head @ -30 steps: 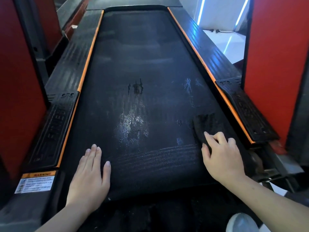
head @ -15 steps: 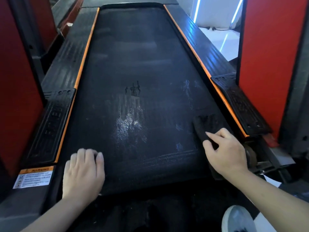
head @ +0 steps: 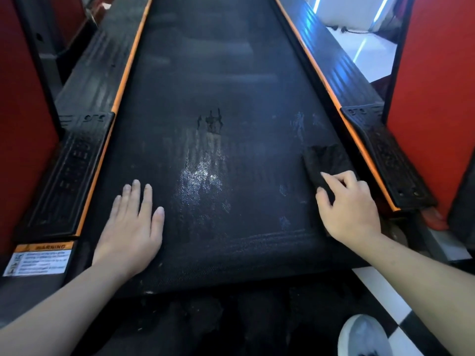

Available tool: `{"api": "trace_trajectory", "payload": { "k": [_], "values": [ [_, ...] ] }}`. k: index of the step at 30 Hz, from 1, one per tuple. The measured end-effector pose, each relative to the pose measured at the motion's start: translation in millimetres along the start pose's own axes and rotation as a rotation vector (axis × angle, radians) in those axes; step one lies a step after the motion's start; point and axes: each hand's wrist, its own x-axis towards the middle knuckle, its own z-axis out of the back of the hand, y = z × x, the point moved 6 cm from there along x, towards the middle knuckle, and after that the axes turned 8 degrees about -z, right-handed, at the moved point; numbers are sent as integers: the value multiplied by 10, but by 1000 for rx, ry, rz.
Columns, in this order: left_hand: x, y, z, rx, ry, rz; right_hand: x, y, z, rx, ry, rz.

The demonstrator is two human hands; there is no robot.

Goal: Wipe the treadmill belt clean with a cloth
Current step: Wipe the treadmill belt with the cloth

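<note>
View from above, looking down a black treadmill belt [head: 210,73] that runs away from the person. No containers in view. Counted: 1 belt, 1 cloth, 2 hands, 2 side rails w/ orange trim, 1 warning sticker, 1 shoe.

The left hand [head: 129,227] lies flat on the belt near its close end, palm down, fingers [head: 136,194] straight and slightly spread, holding nothing.

The right hand [head: 348,209] is on the belt's right side, near the right rail [head: 334,60]. Its fingers [head: 331,179] are curled, thumb and index pinching the near edge of a dark cloth [head: 325,160]. The cloth lies on the belt, just inside the orange strip, extending away from the hand. It's nearly the same black as the belt, so its exact outline is hard to tell.

Mid-belt, between the 2 hands, there's a shiny wet-looking patch [head: 203,181] w/ faint streaks above it. A few smaller pale smudges [head: 298,124] sit farther up on the right side. Faint curved marks cross the belt near its close end.

The left rail [head: 102,68] carries a ribbed black foot pad. The white and orange warning sticker [head: 38,259] sits at bottom left. Red panels flank both sides. A white shoe [head: 365,335] shows at bottom right, on a black and white checked floor [head: 385,291].
</note>
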Motion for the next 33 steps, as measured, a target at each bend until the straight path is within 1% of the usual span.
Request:
{"api": "trace_trajectory", "payload": {
  "k": [3, 14, 18, 20, 23, 25, 28, 31, 33],
  "values": [
    [-47, -6, 3, -2, -5, 1, -33, -15, -13, -9, 21, -10],
    [-275, -45, -12, -62, 31, 14, -290, -82, 119, 36, -9, 31],
    [-301, -56, 104, -3, 113, 1, -373, -125, 208, 42, 0, 51],
    [-270, 9, 206, 77, 134, -35, -358, -134, 289, 22, -17, 86],
    [-213, 281, 360, 271, 66, -91, -315, -178, 388, -80, -94, 170],
    [-227, 589, 401, 306, 61, -73, -250, -273, 409, -148, -131, 180],
    [-305, 876, 441, 172, 45, -58, -177, -415, 378, -216, -155, 104],
    [-334, 917, 420, 91, -59, -10, -193, -415, 292, -219, -134, 36],
    [-332, 914, 415, 66, -102, -9, -193, -384, 234, -183, -97, -1]
  ]
}}
